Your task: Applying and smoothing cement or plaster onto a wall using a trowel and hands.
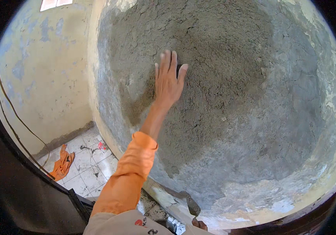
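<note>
My left hand [168, 80] is raised against the wall with its palm toward the rough grey mortar [219, 70]. Its fingers are stretched out and the thumb stands apart; a dark patch shows between thumb and forefinger, and I cannot tell whether it is only shadow. The mortar is damp and coarse over the upper middle of the wall, with smoother, paler grey plaster around it. Low down at the bottom edge, my right hand [200, 225] is closed on a trowel, mostly cut off. The trowel [192, 206] has a grey-smeared blade pointing up near the wall's foot.
At the left stands a yellowish wall [54, 70] with peeling paint. An orange cloth [63, 164] lies on the dirty white floor tiles [91, 178]. Thin cables [13, 105] hang down at the far left, beside a dark panel [27, 188].
</note>
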Tool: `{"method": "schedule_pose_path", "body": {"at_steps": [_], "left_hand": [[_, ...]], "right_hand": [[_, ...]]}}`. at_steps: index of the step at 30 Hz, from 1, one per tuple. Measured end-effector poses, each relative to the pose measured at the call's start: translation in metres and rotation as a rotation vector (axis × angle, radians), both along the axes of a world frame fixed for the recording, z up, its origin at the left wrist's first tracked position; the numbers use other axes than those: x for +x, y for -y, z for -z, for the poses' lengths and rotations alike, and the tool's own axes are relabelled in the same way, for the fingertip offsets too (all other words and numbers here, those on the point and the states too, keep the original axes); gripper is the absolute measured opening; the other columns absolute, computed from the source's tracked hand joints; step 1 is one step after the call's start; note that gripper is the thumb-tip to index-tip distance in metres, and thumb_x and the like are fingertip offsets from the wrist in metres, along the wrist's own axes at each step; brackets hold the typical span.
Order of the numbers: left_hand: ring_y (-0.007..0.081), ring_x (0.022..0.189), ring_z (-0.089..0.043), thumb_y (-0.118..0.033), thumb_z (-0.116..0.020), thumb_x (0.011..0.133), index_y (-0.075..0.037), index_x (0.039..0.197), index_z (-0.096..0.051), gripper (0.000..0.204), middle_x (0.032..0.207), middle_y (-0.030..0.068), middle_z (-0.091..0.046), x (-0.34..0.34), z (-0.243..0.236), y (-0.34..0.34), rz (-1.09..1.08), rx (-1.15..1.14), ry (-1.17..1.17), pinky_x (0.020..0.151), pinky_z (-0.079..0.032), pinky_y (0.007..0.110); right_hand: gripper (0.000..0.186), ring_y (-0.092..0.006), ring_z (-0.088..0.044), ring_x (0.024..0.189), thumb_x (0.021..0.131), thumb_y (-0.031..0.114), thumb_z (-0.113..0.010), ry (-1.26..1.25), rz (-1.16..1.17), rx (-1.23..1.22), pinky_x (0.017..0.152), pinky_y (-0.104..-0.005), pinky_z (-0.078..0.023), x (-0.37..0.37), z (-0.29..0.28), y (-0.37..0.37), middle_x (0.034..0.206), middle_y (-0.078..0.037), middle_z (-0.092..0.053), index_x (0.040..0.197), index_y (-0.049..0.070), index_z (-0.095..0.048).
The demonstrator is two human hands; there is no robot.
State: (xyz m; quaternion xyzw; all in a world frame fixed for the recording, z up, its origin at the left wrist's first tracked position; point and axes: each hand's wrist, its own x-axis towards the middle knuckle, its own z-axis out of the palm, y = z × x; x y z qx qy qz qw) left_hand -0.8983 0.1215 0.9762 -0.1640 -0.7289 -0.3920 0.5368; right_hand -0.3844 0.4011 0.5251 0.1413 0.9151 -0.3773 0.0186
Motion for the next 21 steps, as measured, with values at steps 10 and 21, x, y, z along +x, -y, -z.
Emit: {"method": "schedule_pose_path", "body": {"at_steps": [10, 21], "left_hand": [[0.0449, 0.159, -0.023, -0.053, -0.038, 0.111, -0.011, 0.165, -0.036, 0.069, 0.171, 0.0263, -0.025, -0.027, 0.023, 0.027, -0.002, 0.398, 0.24, 0.129, -0.011, 0.061], [0.0464, 0.16, -0.016, -0.054, -0.036, 0.112, -0.026, 0.166, -0.037, 0.061, 0.171, 0.0241, -0.022, -0.036, 0.036, 0.037, -0.078, 0.079, 0.27, 0.125, -0.007, 0.071]], "right_hand": [[0.044, -0.0451, -0.065, 0.097, 0.093, 0.006, -0.061, -0.451, -0.284, 0.343, 0.079, -0.0524, -0.055, 0.028, 0.143, -0.056, 0.123, -0.022, -0.065, 0.137, 0.006, -0.061], [0.061, -0.0449, -0.064, 0.097, 0.084, -0.004, -0.065, -0.175, -0.377, 0.331, 0.081, -0.0539, -0.056, 0.038, 0.105, -0.048, 0.121, -0.025, -0.064, 0.145, 0.002, -0.057]]}}
